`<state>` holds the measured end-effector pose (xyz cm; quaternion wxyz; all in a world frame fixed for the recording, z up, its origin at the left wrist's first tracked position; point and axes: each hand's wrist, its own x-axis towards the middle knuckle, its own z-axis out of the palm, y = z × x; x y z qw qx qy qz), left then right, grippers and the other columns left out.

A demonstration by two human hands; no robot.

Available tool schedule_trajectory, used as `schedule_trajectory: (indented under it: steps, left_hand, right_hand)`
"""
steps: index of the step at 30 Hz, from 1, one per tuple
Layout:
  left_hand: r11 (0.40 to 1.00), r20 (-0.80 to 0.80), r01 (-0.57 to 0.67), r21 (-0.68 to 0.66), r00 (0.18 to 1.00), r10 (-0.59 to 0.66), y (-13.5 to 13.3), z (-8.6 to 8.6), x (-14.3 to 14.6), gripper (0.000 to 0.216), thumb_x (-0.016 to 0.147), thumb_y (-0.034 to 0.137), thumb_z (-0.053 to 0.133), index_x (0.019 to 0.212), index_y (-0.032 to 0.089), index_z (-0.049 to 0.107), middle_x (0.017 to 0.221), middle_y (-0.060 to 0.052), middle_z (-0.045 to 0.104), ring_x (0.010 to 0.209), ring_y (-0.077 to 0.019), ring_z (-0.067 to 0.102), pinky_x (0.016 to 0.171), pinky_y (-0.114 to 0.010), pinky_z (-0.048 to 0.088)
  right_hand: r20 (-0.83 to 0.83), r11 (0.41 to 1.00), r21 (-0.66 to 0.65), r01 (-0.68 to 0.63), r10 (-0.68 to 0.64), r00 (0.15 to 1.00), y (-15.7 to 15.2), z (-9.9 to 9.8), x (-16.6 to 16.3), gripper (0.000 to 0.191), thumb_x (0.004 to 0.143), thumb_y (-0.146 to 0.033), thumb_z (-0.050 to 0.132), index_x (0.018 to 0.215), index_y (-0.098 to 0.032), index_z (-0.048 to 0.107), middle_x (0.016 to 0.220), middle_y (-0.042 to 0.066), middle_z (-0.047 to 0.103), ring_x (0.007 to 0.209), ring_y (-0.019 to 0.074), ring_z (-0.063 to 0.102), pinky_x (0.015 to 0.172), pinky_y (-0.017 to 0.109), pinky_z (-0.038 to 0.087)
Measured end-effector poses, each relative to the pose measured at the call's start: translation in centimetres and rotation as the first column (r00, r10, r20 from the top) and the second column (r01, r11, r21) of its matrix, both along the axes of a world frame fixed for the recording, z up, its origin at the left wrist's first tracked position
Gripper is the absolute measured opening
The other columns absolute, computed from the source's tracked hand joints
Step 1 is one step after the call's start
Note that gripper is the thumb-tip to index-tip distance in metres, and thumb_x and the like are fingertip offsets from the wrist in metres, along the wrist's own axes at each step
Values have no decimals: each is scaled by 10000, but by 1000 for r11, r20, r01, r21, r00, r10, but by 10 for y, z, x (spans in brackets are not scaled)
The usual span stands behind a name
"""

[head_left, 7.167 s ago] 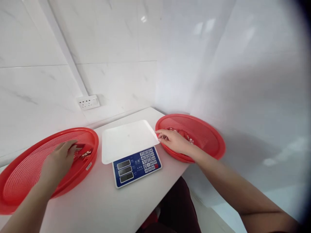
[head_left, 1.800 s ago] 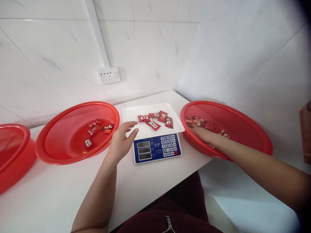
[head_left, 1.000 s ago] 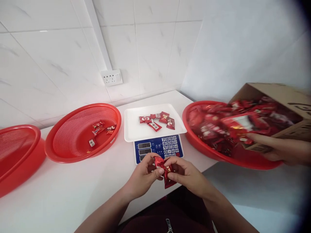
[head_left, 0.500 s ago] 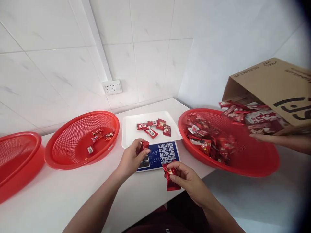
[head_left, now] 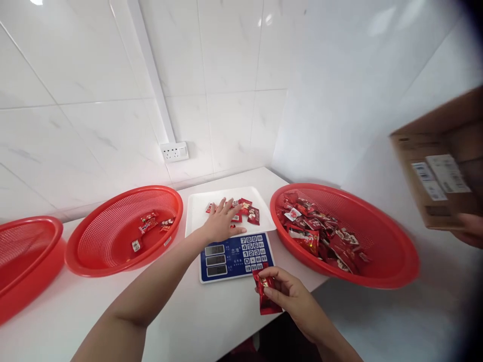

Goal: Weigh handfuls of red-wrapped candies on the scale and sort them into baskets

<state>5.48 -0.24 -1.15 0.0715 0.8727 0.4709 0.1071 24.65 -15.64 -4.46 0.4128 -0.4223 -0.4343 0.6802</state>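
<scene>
Your right hand pinches a red packet just in front of the blue scale.
The packet's long axis runs away from you, its near end angled slightly right, its far end toward the keypad; your left hand is spread over the loose packets on the white tray, though you can't tell whether it touches them; beside the tray on the bench, the right basket holds a heap of packets, the middle basket a few; the far-left basket is cut off, and at right another person's hand holds a cardboard box.
</scene>
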Motion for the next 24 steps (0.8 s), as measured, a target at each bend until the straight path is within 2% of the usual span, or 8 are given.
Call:
schedule_trajectory:
  steps: [5,9,12,14,16,20,22,24]
  left_hand:
    - [987,-47,159,-20,986,-160,20,-2,21,705,756,711,377,1369,369,321,1507,-46,218,1375,-351,87,1044,-622,13]
    - [981,-56,192,-7,980,-192,34,0,26,518,817,607,403,1270,362,460,1386,-35,426,1327,-302,251,1052,-571,135]
    - [990,-44,137,27,990,-135,42,2,21,406,864,492,398,1197,300,530,1285,-50,510,1241,-249,378,1044,-483,232]
    - [996,-37,81,44,996,-79,45,3,14,411,862,501,395,1170,278,549,1274,-59,514,1230,-246,390,1046,-456,243]
    - [998,-29,16,60,999,-14,47,4,7,489,841,569,385,1213,279,513,1342,-68,455,1285,-270,320,1069,-483,183]
    - [988,-20,-145,57,989,147,51,5,-8,701,813,671,284,1361,236,339,1465,-137,264,1356,-373,118,1029,-632,63]
    - [984,-35,-175,13,984,176,53,4,-14,708,809,680,272,1360,240,342,1454,-144,287,1342,-389,168,1003,-651,129]
    - [986,-52,-162,-33,986,160,53,3,-18,666,816,670,274,1341,272,366,1440,-115,327,1317,-351,268,1005,-595,220]
  right_hand:
    - [-56,999,-24,-24,22,998,-4,-1,0,353,657,-416,737,901,-208,587,795,-1,617,708,143,595,659,312,513]
    - [-87,999,-22,-37,35,996,-8,0,2,342,661,-416,736,890,-209,588,792,0,628,719,150,602,674,313,507]
    - [-80,999,-46,-26,22,997,-10,-1,5,340,658,-420,737,880,-209,589,788,-1,631,699,149,605,650,304,504]
    - [-87,999,-46,-16,12,996,-10,-4,7,334,666,-419,733,885,-212,589,786,-5,631,691,143,603,646,296,501]
    - [-96,999,-32,-14,11,995,-10,-7,8,326,671,-416,731,887,-215,594,782,-7,632,695,138,600,653,288,495]
    - [-93,1000,-19,-23,22,995,-8,-8,5,310,678,-407,728,891,-220,603,777,-11,633,696,129,593,643,268,486]
    - [-90,1000,-12,-29,28,996,-7,-4,2,306,672,-406,733,879,-221,605,772,-15,630,689,123,593,641,263,484]
    - [-82,999,-11,-38,37,996,-5,-2,-2,315,657,-417,741,865,-222,605,758,-18,627,674,122,593,638,268,486]
